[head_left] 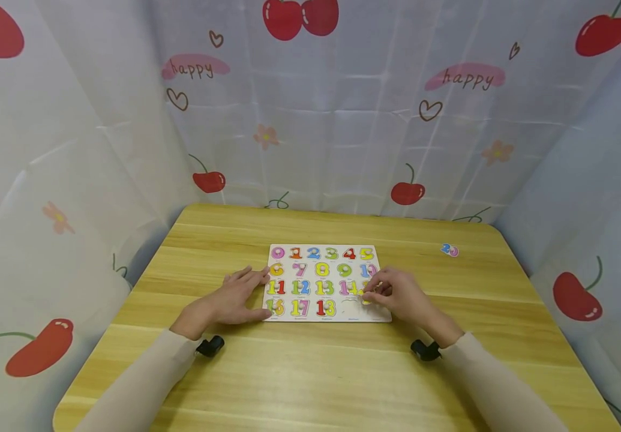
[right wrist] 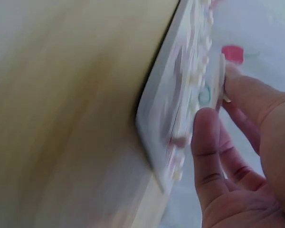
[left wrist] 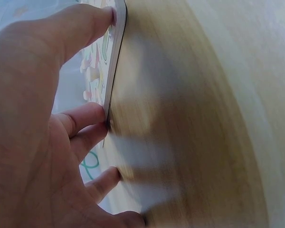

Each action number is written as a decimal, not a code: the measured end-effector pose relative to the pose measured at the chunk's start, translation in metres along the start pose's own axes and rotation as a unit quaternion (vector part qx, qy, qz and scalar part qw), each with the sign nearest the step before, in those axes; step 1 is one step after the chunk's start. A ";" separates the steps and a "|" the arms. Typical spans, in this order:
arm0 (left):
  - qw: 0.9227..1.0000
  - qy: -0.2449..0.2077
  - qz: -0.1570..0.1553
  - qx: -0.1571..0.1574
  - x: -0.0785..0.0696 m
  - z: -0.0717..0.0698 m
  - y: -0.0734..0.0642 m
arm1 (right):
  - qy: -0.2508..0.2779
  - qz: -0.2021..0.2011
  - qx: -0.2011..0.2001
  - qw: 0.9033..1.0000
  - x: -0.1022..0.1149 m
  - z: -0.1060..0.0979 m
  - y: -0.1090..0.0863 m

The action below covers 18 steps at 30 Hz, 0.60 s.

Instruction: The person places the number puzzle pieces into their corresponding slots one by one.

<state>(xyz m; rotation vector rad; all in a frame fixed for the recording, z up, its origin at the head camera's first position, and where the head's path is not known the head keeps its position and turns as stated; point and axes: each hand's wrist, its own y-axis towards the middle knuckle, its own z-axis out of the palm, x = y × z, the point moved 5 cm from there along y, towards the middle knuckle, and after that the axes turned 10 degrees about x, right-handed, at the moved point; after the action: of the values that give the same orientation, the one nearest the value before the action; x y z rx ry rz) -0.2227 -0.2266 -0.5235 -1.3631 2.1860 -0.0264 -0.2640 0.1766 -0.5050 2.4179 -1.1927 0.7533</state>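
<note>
A wooden number puzzle board (head_left: 337, 317) lies on the table, with knobbed number pieces in its rows. My left hand (head_left: 237, 297) rests at the board's left side, fingers extended; in the left wrist view its thumb (left wrist: 80, 28) and fingertips touch the board's edge. Over the lower right of the board, my right hand (head_left: 403, 298) pinches a yellow number puzzle piece (head_left: 366, 297) between thumb and fingers. The right wrist view shows that piece (right wrist: 222, 80) edge-on, tilted above the board; its number cannot be read. My right hand partly covers the right end of the third row.
A blue and pink 20 piece (head_left: 449, 249) lies on the wooden table (head_left: 310, 372), to the right beyond the board. Cherry-patterned curtains (head_left: 332, 120) enclose the table's back and sides. Each wrist wears a small black camera.
</note>
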 end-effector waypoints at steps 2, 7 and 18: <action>1.000 -0.001 -0.001 0.000 0.000 0.000 0.000 | -0.002 -0.009 0.007 1.000 0.007 0.006 0.003; 1.000 0.000 -0.001 -0.002 0.002 0.000 0.001 | -0.013 -0.018 0.025 0.999 0.021 0.018 0.006; 1.000 -0.005 0.001 -0.002 0.000 0.000 0.000 | -0.028 -0.009 0.044 0.999 0.030 0.035 0.008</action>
<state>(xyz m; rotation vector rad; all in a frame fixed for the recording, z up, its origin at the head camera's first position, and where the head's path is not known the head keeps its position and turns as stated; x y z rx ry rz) -0.2223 -0.2264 -0.5237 -1.3601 2.1812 -0.0139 -0.2447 0.1358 -0.5146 2.5340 -1.1794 0.7512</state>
